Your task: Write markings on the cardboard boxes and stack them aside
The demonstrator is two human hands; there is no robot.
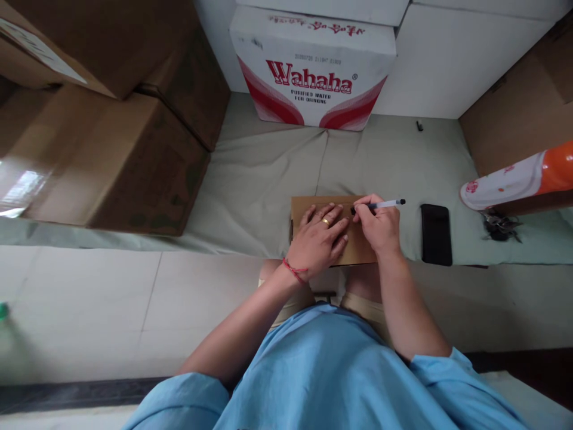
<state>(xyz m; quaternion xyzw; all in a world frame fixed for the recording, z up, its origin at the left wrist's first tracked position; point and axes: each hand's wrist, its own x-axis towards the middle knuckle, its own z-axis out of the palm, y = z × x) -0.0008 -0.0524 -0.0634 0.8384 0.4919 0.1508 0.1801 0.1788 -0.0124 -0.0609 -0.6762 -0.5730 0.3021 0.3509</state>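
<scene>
A brown piece of cardboard (358, 245) lies at the front edge of the cloth-covered surface, right before my body. Flat on its left part rests my left hand (320, 234), fingers spread, with a gold ring and a red string bracelet at the wrist. My right hand (378, 226) pinches a pen (388, 204) with a clear barrel and black end. The pen's tip points left, at the upper part of the cardboard; whether it touches is hidden by my fingers. Just right of this hand lies a black phone (436, 235).
Large cardboard boxes (129, 161) stand at the left. A white and red water carton (313, 71) stands at the back. On the right are an orange and white cylinder (514, 176), a bunch of keys (500, 226) and, farther back, a small black cap (419, 126).
</scene>
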